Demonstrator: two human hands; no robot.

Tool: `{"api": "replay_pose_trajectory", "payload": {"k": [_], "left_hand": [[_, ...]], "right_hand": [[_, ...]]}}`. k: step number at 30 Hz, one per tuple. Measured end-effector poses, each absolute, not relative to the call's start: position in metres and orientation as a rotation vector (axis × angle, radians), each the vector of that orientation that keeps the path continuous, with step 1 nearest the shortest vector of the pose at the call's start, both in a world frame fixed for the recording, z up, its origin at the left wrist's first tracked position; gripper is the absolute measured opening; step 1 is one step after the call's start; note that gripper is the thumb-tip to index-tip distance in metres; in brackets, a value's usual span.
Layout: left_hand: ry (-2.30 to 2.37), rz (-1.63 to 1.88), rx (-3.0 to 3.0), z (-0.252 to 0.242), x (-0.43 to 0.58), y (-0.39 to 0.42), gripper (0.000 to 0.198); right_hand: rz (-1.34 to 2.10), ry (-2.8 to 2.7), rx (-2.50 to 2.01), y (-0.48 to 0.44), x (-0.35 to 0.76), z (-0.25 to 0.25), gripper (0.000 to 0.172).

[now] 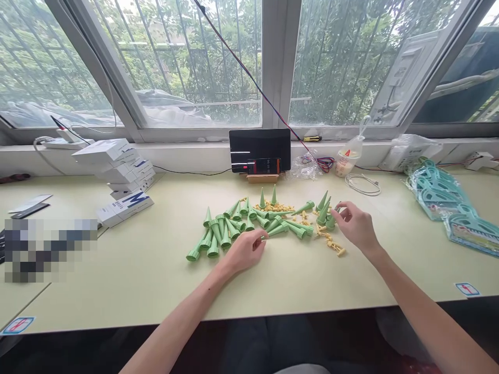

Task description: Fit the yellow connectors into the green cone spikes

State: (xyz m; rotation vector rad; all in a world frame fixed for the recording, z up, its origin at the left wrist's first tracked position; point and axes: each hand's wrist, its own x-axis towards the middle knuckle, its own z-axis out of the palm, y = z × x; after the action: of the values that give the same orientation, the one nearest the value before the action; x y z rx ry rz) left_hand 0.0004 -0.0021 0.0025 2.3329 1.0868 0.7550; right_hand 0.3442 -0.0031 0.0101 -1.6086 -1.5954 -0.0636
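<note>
Pixelation obscured the objects (50, 249) at far left. Digits on the phone (265, 166) were too small to read. Green cones (225, 236) partly hid yellow pieces (277, 208). Right edge cut off one teal package (472, 224). Grip of the left hand (245, 250) was indeterminable.

Left hand (245, 250), right hand (356, 226) and slim arms (177, 319) are all bare as far as I can see, the left forearm carrying a small mole (209, 289). Toward six o'clock, dark bluish cloth (249, 345) shows in shade.

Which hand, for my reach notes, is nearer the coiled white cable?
Right: the right hand is on the near side of the cable; the left hand, farther left.
</note>
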Motion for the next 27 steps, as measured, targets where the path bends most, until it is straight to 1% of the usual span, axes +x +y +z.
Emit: {"api": "replay_pose_trajectory", "payload": {"k": [2,5,7,9,11,13,16,20,23,27], "left_hand": [[1.092,0.751,2.335,0.002,0.001,-0.002,0.015],[1.098,0.743,2.343,0.001,0.001,-0.002,0.015],[1.106,0.743,2.346,0.000,0.001,-0.002,0.015],[1.113,0.744,2.333,0.000,0.001,-0.003,0.017],[1.124,0.768,2.308,0.000,0.001,-0.002,0.018],[1.142,0.819,2.276,-0.001,0.000,-0.002,0.019],[1.179,0.885,2.250,-0.002,-0.001,-0.001,0.018],[1.206,0.941,2.244,-0.004,-0.003,-0.002,0.017],[1.229,1.002,2.242,-0.004,-0.003,-0.003,0.015],[1.207,1.015,2.240,-0.003,-0.002,-0.005,0.017]], "right_hand": [[-0.203,-1.545,-1.571,-0.008,0.338,0.013,0.027],[-0.325,-1.545,-1.438,-0.017,0.320,0.020,0.019],[-0.276,-1.666,-1.320,-0.021,0.302,0.023,0.013],[-0.172,-1.873,-1.171,-0.022,0.282,0.024,0.012],[-0.121,-2.062,-1.045,-0.018,0.261,0.025,0.016],[-0.148,-2.189,-0.962,-0.010,0.241,0.025,0.019],[-0.189,-2.306,-0.972,0.003,0.218,0.027,0.024],[-0.167,-2.452,-1.172,0.009,0.200,0.027,0.019],[-0.114,-2.508,-1.233,0.004,0.199,0.021,0.015],[-0.070,-2.568,-1.220,-0.004,0.202,0.011,0.019]]}}
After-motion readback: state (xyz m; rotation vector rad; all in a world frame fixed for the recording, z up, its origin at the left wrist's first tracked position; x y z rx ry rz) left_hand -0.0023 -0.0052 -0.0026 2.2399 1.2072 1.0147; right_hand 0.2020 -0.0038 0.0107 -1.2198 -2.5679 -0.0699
